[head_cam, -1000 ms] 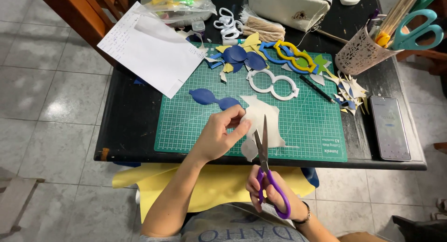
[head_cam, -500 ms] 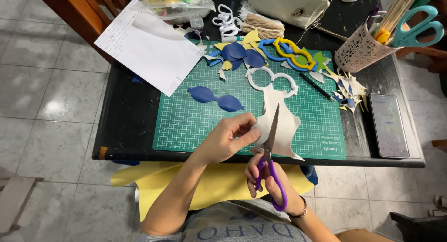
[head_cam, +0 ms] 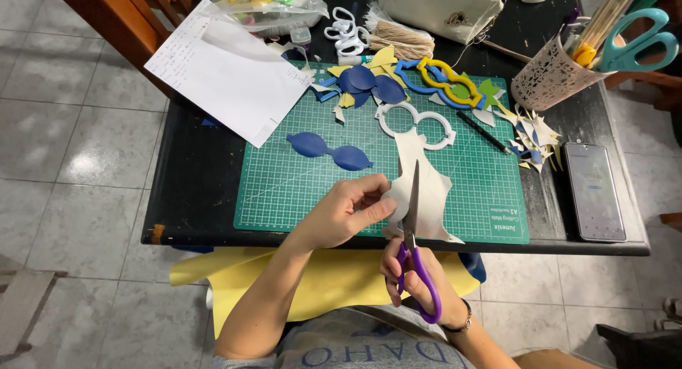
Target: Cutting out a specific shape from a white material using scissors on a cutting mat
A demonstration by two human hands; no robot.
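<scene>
**Cutting a White Foam Sheet Over the Cutting Mat**

A pair of purple-handled scissors (head_cam: 414, 248) is gripped in the right hand (head_cam: 419, 280), with the fingers closed through the handle loops. The blades are pointed away from the person and are seen nearly closed, engaged in the white foam sheet (head_cam: 425, 188). The sheet is pinched at its left edge between the thumb and fingertips of the left hand (head_cam: 344, 213), which is closed on it. The sheet is held above the near right part of the green cutting mat (head_cam: 284, 191), just beside the near edge of the black table (head_cam: 192, 198).

On the mat, a blue mask-shaped cutout (head_cam: 330, 150) is laid to the left of the sheet, and a white glasses-shaped frame (head_cam: 415, 122) is placed just beyond the sheet's far end. Further blue pieces (head_cam: 369, 85) and a yellow glasses-shaped frame (head_cam: 444, 79) are gathered at the far edge of the mat. A white paper sheet (head_cam: 227, 71) is positioned at the far left of the table. A perforated holder (head_cam: 550, 78) containing teal scissors (head_cam: 636, 39) is located at the far right, with a smartphone (head_cam: 595, 191) lying flat nearer on the right side. Yellow sheet material (head_cam: 327, 280) is seen below the near table edge, over the person's lap.
</scene>
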